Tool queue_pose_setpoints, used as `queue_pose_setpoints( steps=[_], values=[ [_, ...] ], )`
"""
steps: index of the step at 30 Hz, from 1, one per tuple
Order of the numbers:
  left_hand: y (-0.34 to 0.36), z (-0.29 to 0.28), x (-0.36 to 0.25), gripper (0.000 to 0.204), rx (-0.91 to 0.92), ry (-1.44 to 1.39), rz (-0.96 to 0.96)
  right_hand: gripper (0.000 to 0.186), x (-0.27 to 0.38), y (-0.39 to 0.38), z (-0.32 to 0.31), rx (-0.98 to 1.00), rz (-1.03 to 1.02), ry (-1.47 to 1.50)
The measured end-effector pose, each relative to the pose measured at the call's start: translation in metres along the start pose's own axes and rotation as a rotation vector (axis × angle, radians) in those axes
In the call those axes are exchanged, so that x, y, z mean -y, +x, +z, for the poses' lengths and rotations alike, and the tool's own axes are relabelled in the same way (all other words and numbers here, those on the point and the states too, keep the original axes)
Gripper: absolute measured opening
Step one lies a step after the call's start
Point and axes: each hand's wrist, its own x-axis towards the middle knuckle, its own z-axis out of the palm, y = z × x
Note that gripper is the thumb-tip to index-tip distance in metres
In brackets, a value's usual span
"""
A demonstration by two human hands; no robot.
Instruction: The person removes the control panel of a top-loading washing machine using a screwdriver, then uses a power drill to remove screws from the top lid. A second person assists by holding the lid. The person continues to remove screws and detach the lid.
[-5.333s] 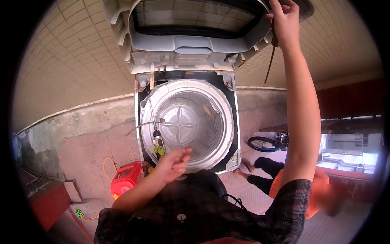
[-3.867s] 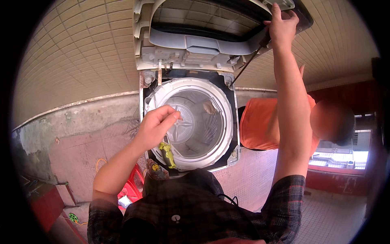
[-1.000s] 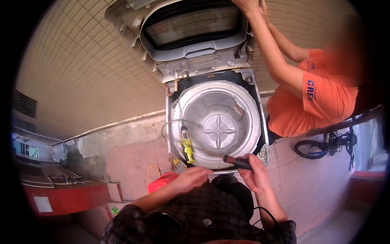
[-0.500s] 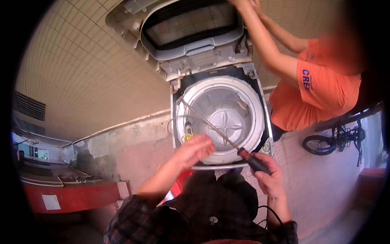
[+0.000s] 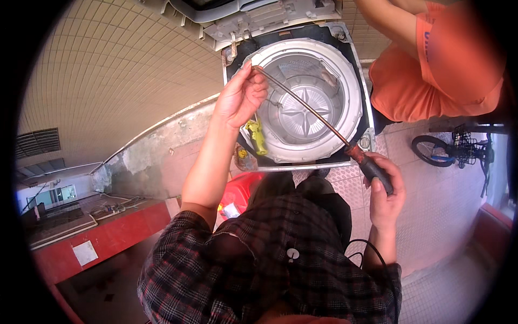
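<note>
I hold a long screwdriver (image 5: 299, 101) slanting across the top of an opened washing machine. My right hand (image 5: 386, 183) grips its black-and-red handle (image 5: 372, 173) at the lower right. My left hand (image 5: 242, 94), fingers curled, pinches the shaft's far end above the left rim. Below it a yellow-green tool (image 5: 256, 137) lies on the white tub ring (image 5: 350, 92). The steel drum (image 5: 305, 124) shows its star-patterned bottom. The removed top panel with lid (image 5: 270, 24) is tipped up behind the machine, against the tiled wall.
A co-worker in an orange shirt (image 5: 442, 70) stands close on the right, arms reaching up out of frame. A bicycle (image 5: 458, 151) stands behind them. A red plastic container (image 5: 237, 191) is by my legs, a red ledge (image 5: 108, 227) at the left, a tiled wall (image 5: 108, 81) ahead.
My right hand has come down from the lid with the screwdriver. My left hand has risen to the shaft's end. The co-worker has moved up beside the machine, reaching toward the lid.
</note>
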Motion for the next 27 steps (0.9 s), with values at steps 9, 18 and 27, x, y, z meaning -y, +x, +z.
queue_pose_setpoints(
  steps=[9, 18, 27],
  values=[
    [-0.003, 0.005, -0.003, 0.024, -0.007, 0.162, 0.002, 0.033, -0.001, 0.002, -0.003, 0.003, 0.041, -0.100],
    [-0.005, -0.013, -0.031, 0.020, -0.053, 0.507, -0.163, 0.038, -0.002, 0.002, -0.007, 0.036, 0.090, -0.156],
    [0.001, 0.014, -0.025, 0.020, -0.190, 0.296, -0.017, 0.035, 0.002, 0.014, 0.013, -0.021, 0.140, 0.114]
  ],
)
